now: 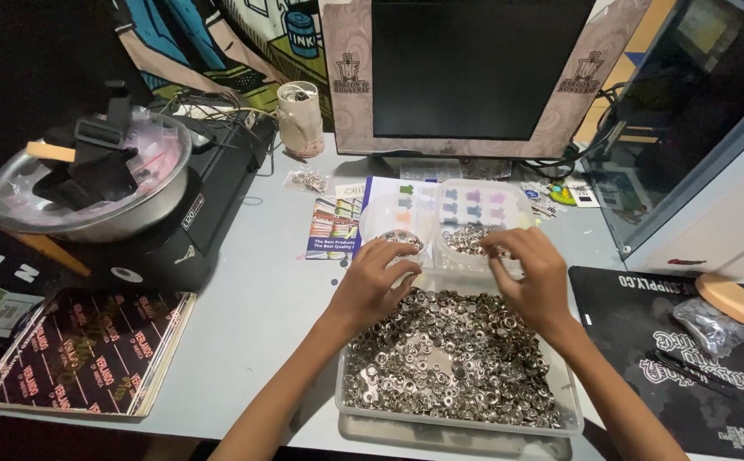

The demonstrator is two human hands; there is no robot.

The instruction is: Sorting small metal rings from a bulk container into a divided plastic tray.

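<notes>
A shallow clear plastic tray (457, 418) heaped with small silver metal rings and snap parts (449, 358) sits at the near edge of a pale grey table (261, 316). Just behind it stand two round clear plastic tubs (483, 224), each holding a small heap of the same silver parts.

The left hand (376, 282) hovers over the tray's far left corner, fingers bent and drawn together at the tips beside the left tub; whether they pinch a piece cannot be told. The right hand (534, 277) reaches over the right tub, thumb and forefinger drawn close at the tips, other fingers loosely curled.

Under the tubs lies a white printed sheet with rows of small coloured shirt shapes (466, 201), and left of it a blue-and-white leaflet with striped colour swatches (334, 226). A small clear bag of metal bits (308, 180) lies near a white cup (299, 115). A dark monitor framed in patterned beige card (474, 77) stands at the back. To the left, a steel bowl (90, 183) rests on a black machine (210, 196), with a stack of black red-lettered sheets (90, 350) below. On the right lie a black printed mat (688, 350) and a round tan disc (732, 299).
</notes>
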